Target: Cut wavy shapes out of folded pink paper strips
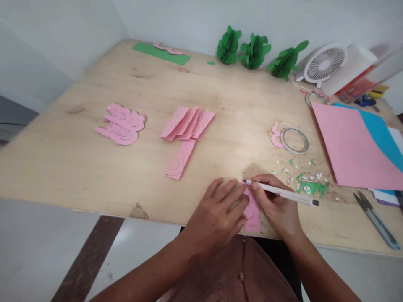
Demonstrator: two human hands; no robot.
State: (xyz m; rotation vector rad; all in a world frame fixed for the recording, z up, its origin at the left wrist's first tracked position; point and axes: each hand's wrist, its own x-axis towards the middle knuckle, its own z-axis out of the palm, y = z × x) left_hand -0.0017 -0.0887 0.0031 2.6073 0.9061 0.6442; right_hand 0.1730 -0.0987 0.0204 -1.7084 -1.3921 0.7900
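Observation:
My right hand [278, 207] grips a white pen [285, 193], its dark tip at the top of a pink paper strip [252, 216] by the table's front edge. Across the left side of that strip lies my left hand [220, 212], fingers stretched out and pressing it down. A curved cut-out shape or outline shows on the strip, partly covered by my fingers. Farther up the table is a group of folded pink paper strips [181, 157] with drawn curves. Left of them sits a pile of scalloped pink cut-outs [121, 123].
Thread snips [378, 222], a pink sheet [355, 147] and a tape roll [294, 140] lie to the right, near green and white scraps [311, 186]. Along the wall stand green paper plants [229, 46] and a white fan [325, 63]. A green strip [160, 53] lies far left.

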